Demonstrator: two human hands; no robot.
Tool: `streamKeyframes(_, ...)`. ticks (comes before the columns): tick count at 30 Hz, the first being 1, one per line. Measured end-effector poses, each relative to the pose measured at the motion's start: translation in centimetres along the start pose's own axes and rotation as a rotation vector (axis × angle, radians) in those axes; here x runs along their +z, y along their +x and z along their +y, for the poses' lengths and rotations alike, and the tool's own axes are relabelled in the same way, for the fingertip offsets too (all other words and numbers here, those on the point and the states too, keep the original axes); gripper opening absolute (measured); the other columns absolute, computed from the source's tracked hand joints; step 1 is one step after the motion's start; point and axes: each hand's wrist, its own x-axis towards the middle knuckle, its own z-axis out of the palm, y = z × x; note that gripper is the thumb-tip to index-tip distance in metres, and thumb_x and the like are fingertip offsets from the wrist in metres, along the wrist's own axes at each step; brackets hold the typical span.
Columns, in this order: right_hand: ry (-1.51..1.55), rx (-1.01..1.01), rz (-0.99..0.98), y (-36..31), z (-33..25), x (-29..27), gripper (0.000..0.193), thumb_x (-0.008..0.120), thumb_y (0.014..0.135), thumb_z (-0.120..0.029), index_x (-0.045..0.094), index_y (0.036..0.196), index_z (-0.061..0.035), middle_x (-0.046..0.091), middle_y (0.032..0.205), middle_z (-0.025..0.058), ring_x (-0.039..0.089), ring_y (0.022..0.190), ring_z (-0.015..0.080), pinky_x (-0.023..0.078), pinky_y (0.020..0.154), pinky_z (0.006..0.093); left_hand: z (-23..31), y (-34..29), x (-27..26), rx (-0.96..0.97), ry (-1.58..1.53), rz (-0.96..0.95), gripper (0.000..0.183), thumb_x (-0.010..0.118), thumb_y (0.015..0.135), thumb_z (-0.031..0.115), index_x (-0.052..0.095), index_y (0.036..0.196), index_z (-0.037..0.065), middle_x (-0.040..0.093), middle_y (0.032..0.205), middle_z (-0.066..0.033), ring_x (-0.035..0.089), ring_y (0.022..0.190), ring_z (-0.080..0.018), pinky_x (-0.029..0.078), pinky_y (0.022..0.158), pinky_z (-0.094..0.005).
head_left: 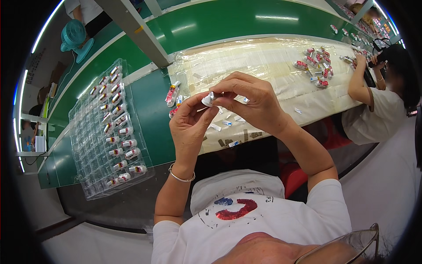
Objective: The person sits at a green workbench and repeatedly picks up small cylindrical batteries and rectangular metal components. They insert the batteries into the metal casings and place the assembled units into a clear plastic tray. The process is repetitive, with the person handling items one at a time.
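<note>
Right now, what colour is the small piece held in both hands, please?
The small piece looks mostly white; the head view shows it.

The long, glossy green table (228, 26) is brightly lit, glare-streaked; slim white tube lights (44, 29) are seen left of it; around it, the view is bowed and black-rimmed.

White and silvery grey mark the small held piece (208, 99) above a green table (151, 94) with a cream cover (268, 59). White bottles (138, 169) with red-and-yellow labels fill rows of a colourless, see-through tray (86, 147); red-and-white packs (323, 82), a teal fan (74, 33), a red stool (292, 176) and a white shirt (272, 204) printed red and blue also appear.
</note>
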Motion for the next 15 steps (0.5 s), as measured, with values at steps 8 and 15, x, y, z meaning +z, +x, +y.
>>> streamKeyframes(8,-0.198,-0.113,0.085,0.05,-0.08,0.36,0.02,0.076,0.08,-0.015,0.073,0.1,-0.0116,0.068,0.085,0.0033,0.065,0.078,0.0186,0.053,0.064,0.0298,-0.29,-0.26,-0.4,0.069,0.008,0.076,0.031,0.061,0.091,0.0,0.059,0.122,-0.005,0.066,0.113,-0.0125,0.065,0.103,-0.0161,0.052,0.092,-0.0305)
streamKeyframes(15,-0.235,-0.146,0.083,0.05,-0.11,0.67,0.022,0.076,0.079,-0.016,0.073,0.101,-0.0122,0.068,0.085,0.0037,0.064,0.079,0.0201,0.053,0.065,0.0306,-0.23,-0.29,-0.32,0.093,-0.068,0.06,0.032,0.058,0.092,-0.001,0.058,0.124,-0.007,0.066,0.115,-0.014,0.065,0.105,-0.0174,0.054,0.094,-0.0326)
